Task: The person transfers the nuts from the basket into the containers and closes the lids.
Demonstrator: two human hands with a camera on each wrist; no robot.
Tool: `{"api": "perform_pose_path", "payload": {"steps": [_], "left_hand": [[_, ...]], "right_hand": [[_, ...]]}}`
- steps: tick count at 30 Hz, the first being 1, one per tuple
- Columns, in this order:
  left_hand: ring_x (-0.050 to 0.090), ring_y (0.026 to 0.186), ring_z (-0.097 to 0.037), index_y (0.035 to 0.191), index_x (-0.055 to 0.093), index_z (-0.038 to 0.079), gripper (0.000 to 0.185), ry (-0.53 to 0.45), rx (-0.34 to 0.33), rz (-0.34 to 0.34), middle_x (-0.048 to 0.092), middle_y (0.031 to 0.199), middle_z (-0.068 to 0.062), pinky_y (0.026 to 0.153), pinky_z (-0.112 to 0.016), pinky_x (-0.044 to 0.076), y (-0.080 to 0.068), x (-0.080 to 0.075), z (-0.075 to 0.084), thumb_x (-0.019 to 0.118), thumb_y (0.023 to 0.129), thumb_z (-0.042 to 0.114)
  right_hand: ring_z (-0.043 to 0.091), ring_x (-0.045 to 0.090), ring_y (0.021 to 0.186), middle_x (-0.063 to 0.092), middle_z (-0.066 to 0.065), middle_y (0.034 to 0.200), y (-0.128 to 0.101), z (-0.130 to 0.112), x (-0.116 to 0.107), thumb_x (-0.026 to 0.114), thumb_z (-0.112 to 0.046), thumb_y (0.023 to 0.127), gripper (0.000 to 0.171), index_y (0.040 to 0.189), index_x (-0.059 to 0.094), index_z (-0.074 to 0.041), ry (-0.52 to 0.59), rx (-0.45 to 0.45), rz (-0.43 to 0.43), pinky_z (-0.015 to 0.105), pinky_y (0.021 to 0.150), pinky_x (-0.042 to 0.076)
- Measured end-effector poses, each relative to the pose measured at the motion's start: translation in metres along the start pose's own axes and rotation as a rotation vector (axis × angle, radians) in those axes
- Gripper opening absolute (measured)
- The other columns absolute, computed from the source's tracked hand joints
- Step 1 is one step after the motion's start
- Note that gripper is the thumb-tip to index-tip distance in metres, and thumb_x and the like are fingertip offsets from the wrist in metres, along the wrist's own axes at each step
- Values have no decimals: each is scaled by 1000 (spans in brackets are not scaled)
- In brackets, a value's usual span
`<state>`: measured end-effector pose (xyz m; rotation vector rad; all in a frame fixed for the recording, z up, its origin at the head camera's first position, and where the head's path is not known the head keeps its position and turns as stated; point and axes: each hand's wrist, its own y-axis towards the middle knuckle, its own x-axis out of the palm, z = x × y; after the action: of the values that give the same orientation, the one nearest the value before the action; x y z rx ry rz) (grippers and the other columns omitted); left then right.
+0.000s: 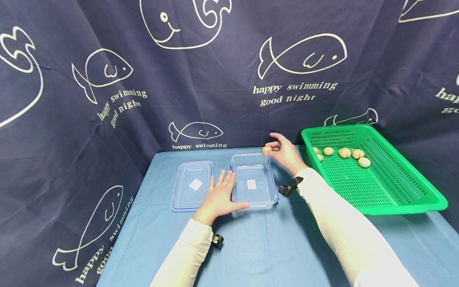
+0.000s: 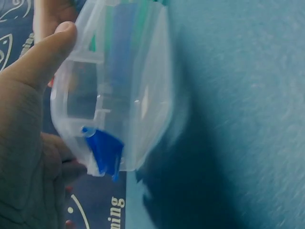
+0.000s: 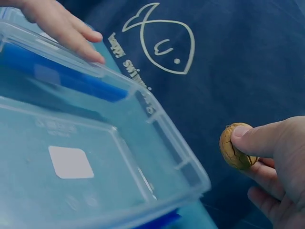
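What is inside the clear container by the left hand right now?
Nothing: the clear container is empty, only a white label showing through its base. The walnut is pinched in the right hand, beside the far rim, not inside.

A clear lid [image 1: 193,185] is laid flat on the blue tablecloth [image 1: 272,247], left of the green basket [image 1: 405,201]. Behind the basket a dark curtain [image 1: 222,63] is hung — printed with white fish.
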<state>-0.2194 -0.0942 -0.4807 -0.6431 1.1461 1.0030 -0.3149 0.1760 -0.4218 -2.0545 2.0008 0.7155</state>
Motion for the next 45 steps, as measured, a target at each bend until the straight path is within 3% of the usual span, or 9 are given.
{"api": "perform_pose_path", "payload": {"steps": [8,17,23,31,45], "left_hand": [[10,155,-32,160,24,5,109,-62,69,-53,20,168,-9,120,-63,7,-5,-7,-11,62,84,73],[14,155,-35,160,26,3,104,-16,119,-66,22,167,-11,119,-65,10,-6,-11,-15,61,88,69],[11,155,-32,161,21,6,102,38,136,-85,16,168,-9,120,-63,8,-7,-11,-16,53,91,72],[6,156,-25,163,17,10,102,115,130,-99,13,169,-5,122,-59,5,-5,-10,-16,46,91,77],[11,155,-29,162,19,9,100,138,139,-69,18,168,-9,120,-63,9,-9,-8,-15,47,92,75]], "right_hand": [[35,68,111,70,21,122,-2,-5,29,77,3,85,74,150,42,-4,68,45,-37,46,96,53],[32,69,111,70,20,123,-1,-3,60,77,2,86,72,149,43,-4,69,60,-61,44,93,55],[30,68,112,71,17,122,-1,2,75,78,-3,87,68,147,46,-8,42,94,-64,44,94,54],[31,70,108,73,17,118,0,8,88,80,-3,85,63,143,54,-6,35,78,-60,45,93,54],[30,70,106,73,16,117,4,21,100,80,-2,84,60,139,57,-7,53,98,-66,42,90,55]]}}
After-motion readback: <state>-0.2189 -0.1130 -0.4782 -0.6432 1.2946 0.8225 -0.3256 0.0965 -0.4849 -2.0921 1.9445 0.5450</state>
